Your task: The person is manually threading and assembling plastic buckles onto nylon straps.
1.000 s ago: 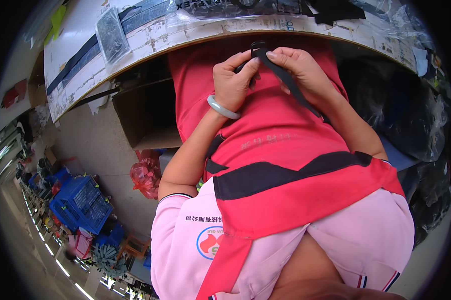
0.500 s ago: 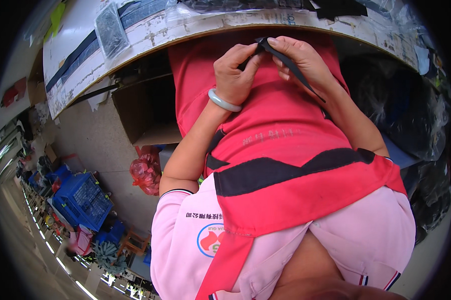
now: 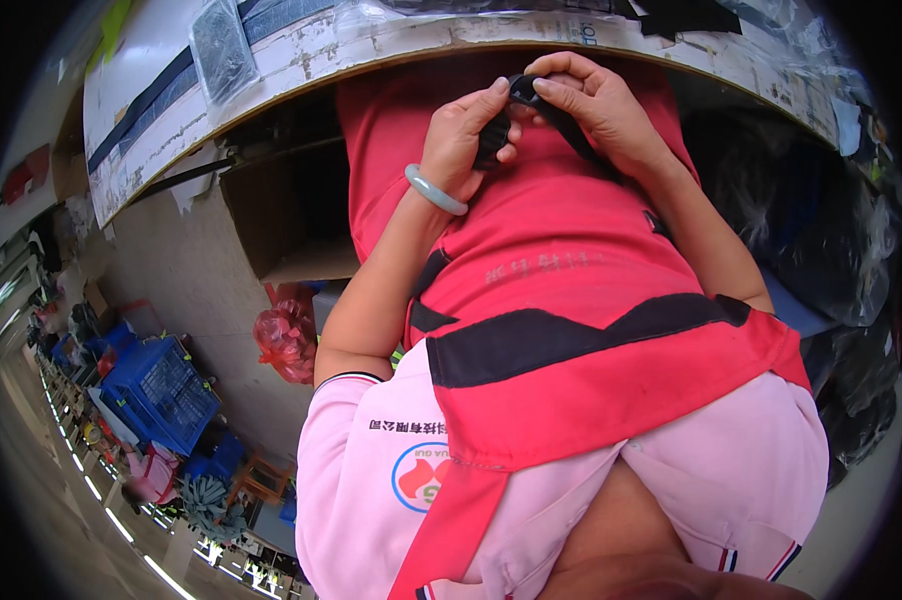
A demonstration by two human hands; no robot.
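Note:
A black strap (image 3: pixel 531 95) with a thicker black piece at its end is held just below the edge of the white worktable (image 3: pixel 271 60), over my red apron. My left hand (image 3: pixel 461 135), with a pale green bangle on the wrist, grips the thicker black end. My right hand (image 3: pixel 596 105) pinches the strap from above, and the strap runs on down under its wrist. Both hands touch each other around the strap.
Clear plastic bags (image 3: pixel 221 45) and black strips lie on the worktable. An open cardboard box (image 3: pixel 291 210) sits under the table at the left. A red plastic bag (image 3: pixel 286 340) and blue crates (image 3: pixel 161 395) stand on the floor. Dark bags (image 3: pixel 821 230) pile up at the right.
Both hands have drawn the strap slightly closer together; my left fingers have closed more over its thick black end. The arms have barely shifted.

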